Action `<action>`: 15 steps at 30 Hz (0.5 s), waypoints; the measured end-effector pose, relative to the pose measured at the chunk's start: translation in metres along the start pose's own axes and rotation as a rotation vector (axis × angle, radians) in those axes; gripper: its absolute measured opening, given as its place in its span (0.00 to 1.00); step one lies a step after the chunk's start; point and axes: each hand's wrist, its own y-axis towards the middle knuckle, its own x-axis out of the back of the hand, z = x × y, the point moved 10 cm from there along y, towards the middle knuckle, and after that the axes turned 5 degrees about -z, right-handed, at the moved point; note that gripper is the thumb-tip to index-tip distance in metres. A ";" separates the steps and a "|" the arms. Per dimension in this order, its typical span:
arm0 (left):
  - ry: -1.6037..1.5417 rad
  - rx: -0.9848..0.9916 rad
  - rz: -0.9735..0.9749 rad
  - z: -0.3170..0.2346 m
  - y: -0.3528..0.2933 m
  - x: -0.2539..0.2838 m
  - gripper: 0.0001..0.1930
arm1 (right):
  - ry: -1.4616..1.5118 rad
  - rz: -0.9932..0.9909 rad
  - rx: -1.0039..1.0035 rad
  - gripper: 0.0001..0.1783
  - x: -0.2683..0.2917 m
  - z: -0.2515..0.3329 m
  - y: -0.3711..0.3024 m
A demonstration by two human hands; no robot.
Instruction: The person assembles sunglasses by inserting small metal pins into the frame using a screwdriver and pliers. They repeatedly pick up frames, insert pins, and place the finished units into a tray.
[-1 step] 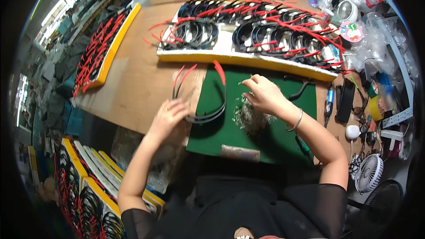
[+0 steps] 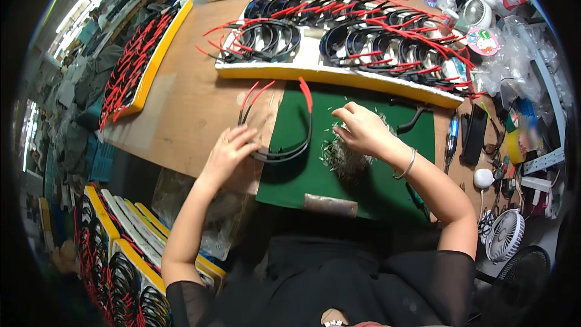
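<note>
My left hand [image 2: 232,148] is closed round a curved loop of black cable [image 2: 305,139] with red ends that point up and away from me. The loop hangs over the left edge of a green mat [image 2: 287,184]. Above the mat my right hand [image 2: 366,130] is bent, fingers curled toward the thumb; whatever lies between the fingertips is too small to make out. Beneath it spreads a heap of small, thin, shiny pieces [image 2: 344,160], partly covered by the hand. A metal bracelet [image 2: 413,162] is on my right wrist.
Beyond the mat stands a yellow-edged white tray [image 2: 339,80] packed with black, red-ended cable loops. Another such tray [image 2: 145,82] lies at the left. A black bent piece [image 2: 411,120], a blue pen-shaped tool [image 2: 452,136], a small fan [image 2: 505,236] and plastic bags [image 2: 514,54] are at the right.
The cable loop in my left hand has shifted very slightly to the right and away from me. My right hand stays almost where it was, over the heap.
</note>
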 end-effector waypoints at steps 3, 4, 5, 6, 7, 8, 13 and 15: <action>0.065 0.163 -0.016 0.020 0.001 0.003 0.22 | 0.021 0.142 -0.119 0.16 -0.027 -0.001 -0.006; 0.043 0.262 -0.041 0.026 -0.001 0.004 0.23 | 0.062 0.155 -0.154 0.17 -0.036 -0.005 -0.008; 0.021 0.361 -0.064 0.032 -0.004 0.003 0.24 | 0.083 0.088 -0.096 0.18 -0.040 -0.004 -0.005; -0.258 0.612 -0.167 0.051 -0.020 -0.005 0.24 | 0.161 0.084 -0.166 0.19 -0.043 -0.007 -0.004; -0.537 0.861 -0.265 0.067 -0.045 -0.024 0.25 | 0.243 0.081 -0.239 0.19 -0.047 -0.007 -0.001; -0.817 1.108 -0.364 0.077 -0.068 -0.046 0.27 | 0.323 0.076 -0.312 0.19 -0.052 -0.008 -0.001; -1.210 1.342 -0.244 0.054 -0.057 -0.095 0.23 | 0.559 0.141 -0.340 0.17 -0.074 0.014 -0.002; -1.315 1.298 -0.364 0.052 -0.055 -0.100 0.19 | 0.613 0.135 -0.340 0.17 -0.082 0.020 -0.006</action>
